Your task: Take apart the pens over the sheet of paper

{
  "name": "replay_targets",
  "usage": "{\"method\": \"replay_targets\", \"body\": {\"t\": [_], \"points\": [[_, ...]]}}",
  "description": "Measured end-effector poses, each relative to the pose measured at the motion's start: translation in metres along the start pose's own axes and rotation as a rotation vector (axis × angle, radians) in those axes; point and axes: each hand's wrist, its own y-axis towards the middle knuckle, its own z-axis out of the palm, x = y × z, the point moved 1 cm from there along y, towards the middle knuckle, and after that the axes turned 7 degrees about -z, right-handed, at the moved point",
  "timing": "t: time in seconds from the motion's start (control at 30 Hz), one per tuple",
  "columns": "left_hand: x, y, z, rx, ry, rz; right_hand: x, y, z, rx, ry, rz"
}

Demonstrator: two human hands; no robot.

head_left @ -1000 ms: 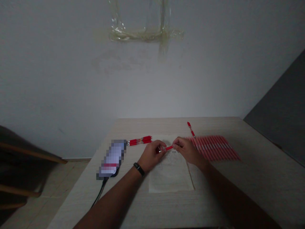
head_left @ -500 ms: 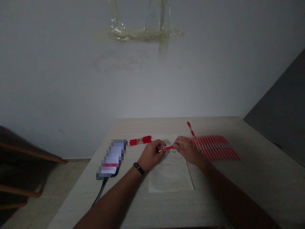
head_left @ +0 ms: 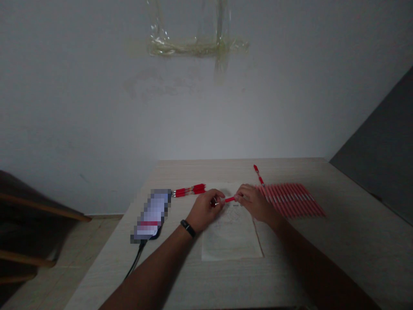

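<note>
Between my two hands is a red pen [head_left: 229, 199], held roughly level above a printed sheet of paper [head_left: 230, 241]. My left hand [head_left: 206, 209] pinches its left end, where a silvery part shows by the fingers. The fingers of my right hand [head_left: 253, 202] close round its right end and hide it. Left of my left hand lie several red pens [head_left: 190, 190] in a small bundle. Just beyond my right hand, many red sticks, perhaps pen refills or barrels, [head_left: 292, 199] lie side by side in a slanted row.
A single red pen [head_left: 259, 175] lies behind the row. At the left rests a phone [head_left: 151, 215], its screen blurred out, with a black cable [head_left: 135, 260] running to the table's near left side. The pale wooden table [head_left: 200, 284] meets a wall [head_left: 274, 107] at the back.
Both hands stay in nearly the same place with the red pen between them. My right fingers have shifted only very slightly.
</note>
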Motion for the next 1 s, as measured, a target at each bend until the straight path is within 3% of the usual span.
{"method": "replay_targets", "body": {"t": [0.2,0.43,0.63,1.0], "points": [[0.002,0.001,0.000,-0.007,-0.003,-0.017,-0.004,-0.003,0.002,-0.031,0.124,0.024],[-0.003,0.000,-0.002,-0.001,-0.022,-0.004,0.004,0.001,-0.003,0.021,-0.037,-0.036],[-0.002,0.000,-0.003,-0.012,-0.002,-0.009,0.003,0.001,-0.003,0.013,0.033,-0.037],[0.001,0.000,-0.003,-0.021,0.038,0.015,0.001,0.002,-0.011,-0.020,-0.060,-0.092]]}}
